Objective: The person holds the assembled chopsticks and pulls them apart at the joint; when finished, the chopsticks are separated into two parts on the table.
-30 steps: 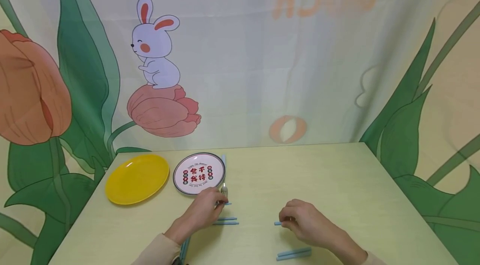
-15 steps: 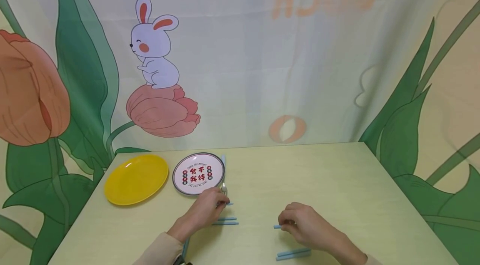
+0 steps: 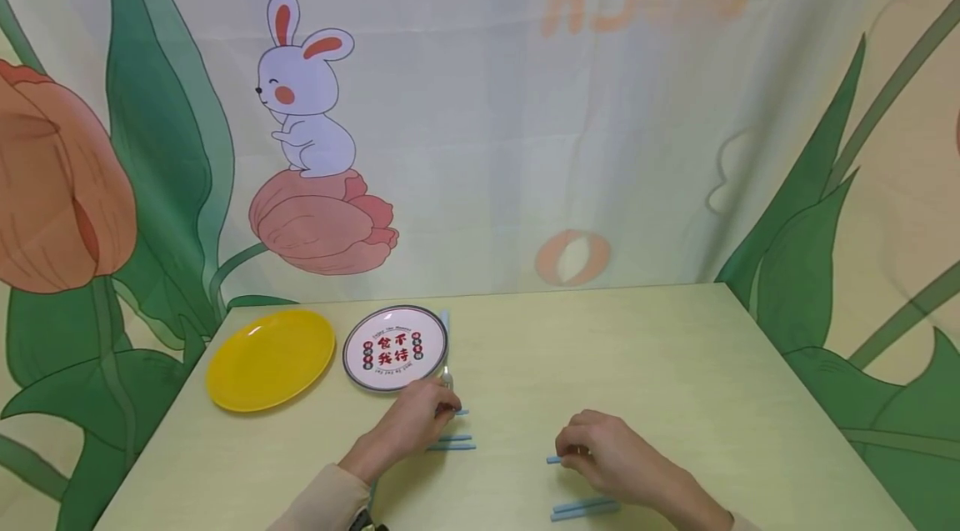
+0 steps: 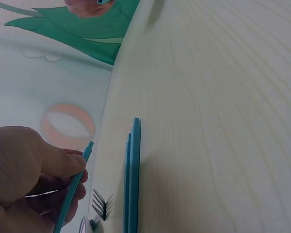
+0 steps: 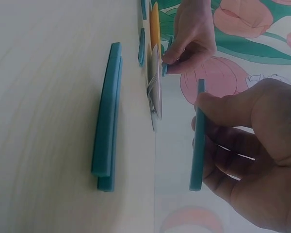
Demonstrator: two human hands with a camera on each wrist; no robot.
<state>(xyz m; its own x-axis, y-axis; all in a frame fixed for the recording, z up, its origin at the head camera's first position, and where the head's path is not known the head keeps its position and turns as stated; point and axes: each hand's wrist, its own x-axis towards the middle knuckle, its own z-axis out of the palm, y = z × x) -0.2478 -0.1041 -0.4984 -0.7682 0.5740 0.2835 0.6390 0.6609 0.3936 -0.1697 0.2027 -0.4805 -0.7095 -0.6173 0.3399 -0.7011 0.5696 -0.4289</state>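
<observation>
My left hand (image 3: 408, 417) pinches a thin blue chopstick piece (image 4: 69, 200) between thumb and fingers, just above the table near the white plate. Its narrower end shows in the left wrist view. My right hand (image 3: 622, 458) holds another short blue chopstick piece (image 5: 198, 145) the same way, raised off the table. Two similar pieces (image 4: 135, 170) lie side by side under my left hand. Another pair (image 5: 106, 116) lies on the table below my right hand. A gap separates the two hands.
A yellow plate (image 3: 270, 360) stands at the back left. Beside it is a white plate (image 3: 354, 358) with red lettering, a fork (image 3: 447, 379) at its right edge, and a light-blue strip (image 3: 445, 318) partly behind it. A longer blue item (image 3: 372, 491) is mostly hidden by my left forearm.
My right hand has lowered slightly with its chopstick piece. My left hand has shifted slightly right, still holding its piece. The head view has turned a little.
</observation>
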